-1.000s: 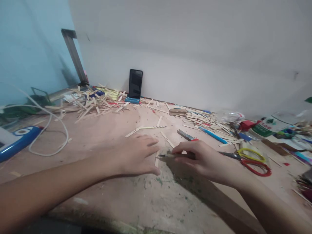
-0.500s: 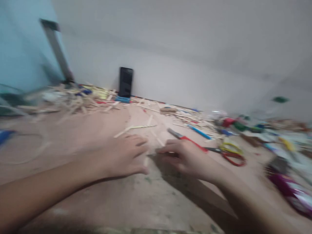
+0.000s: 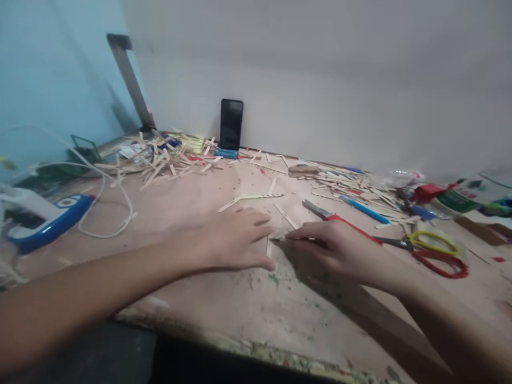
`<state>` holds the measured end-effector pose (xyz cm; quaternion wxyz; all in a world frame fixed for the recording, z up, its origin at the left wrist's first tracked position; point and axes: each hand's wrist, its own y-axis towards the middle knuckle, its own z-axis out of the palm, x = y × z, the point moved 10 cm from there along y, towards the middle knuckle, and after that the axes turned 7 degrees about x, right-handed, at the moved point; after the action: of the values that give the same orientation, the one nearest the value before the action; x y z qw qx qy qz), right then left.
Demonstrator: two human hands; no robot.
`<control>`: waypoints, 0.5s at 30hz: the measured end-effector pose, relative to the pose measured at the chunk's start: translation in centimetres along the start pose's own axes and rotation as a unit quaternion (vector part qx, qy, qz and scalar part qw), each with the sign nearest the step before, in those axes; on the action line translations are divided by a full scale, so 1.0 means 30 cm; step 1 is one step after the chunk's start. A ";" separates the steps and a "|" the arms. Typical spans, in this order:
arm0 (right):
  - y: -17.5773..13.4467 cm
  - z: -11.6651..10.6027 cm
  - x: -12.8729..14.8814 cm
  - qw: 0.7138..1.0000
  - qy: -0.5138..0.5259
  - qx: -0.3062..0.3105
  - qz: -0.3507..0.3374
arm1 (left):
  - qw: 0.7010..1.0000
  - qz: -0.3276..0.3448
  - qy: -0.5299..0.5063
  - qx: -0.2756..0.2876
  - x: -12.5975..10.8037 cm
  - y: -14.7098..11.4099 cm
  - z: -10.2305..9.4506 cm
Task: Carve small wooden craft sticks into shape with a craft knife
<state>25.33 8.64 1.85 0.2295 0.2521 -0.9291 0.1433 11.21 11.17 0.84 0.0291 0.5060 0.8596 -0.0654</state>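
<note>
My left hand lies low over the tabletop, thumb and fingers stretched out and apart. A thin wooden stick lies upright in the picture at its fingertips; whether they press on it I cannot tell. Closed in a pinch, my right hand has a small thin dark-tipped tool pointing left at the stick; the rest of the tool is hidden. Another loose stick lies between the hands. Beyond the left hand lie joined pale sticks. Grey scissors or snips with red handles lie just behind the right hand.
Scissors with yellow and red loops and a blue pen lie at right. Heaps of wooden sticks line the back. A phone stands against the wall. At left are a blue-and-white device and a white cable.
The camera view has swung left and steadied, so everything sits further right and the blue-and-white device shows. Both hands keep nearly the same pose over the table.
</note>
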 end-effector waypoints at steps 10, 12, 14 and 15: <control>-0.003 0.008 0.011 0.998 0.011 0.043 0.041 | 1.000 0.018 -0.014 -0.019 -0.004 -0.009 0.004; -0.003 0.011 0.010 0.998 0.016 0.051 0.039 | 0.999 0.017 -0.019 -0.019 -0.003 -0.010 0.006; -0.004 0.015 0.009 0.998 0.022 0.055 0.037 | 0.999 0.017 -0.026 -0.021 -0.001 -0.011 0.005; -0.004 0.015 0.009 0.998 0.023 0.054 0.036 | 0.999 0.017 -0.030 -0.022 0.000 -0.011 0.004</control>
<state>25.04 8.26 1.60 0.2317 0.2269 -0.9230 0.2072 10.92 10.98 0.74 0.0670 0.5174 0.8509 -0.0608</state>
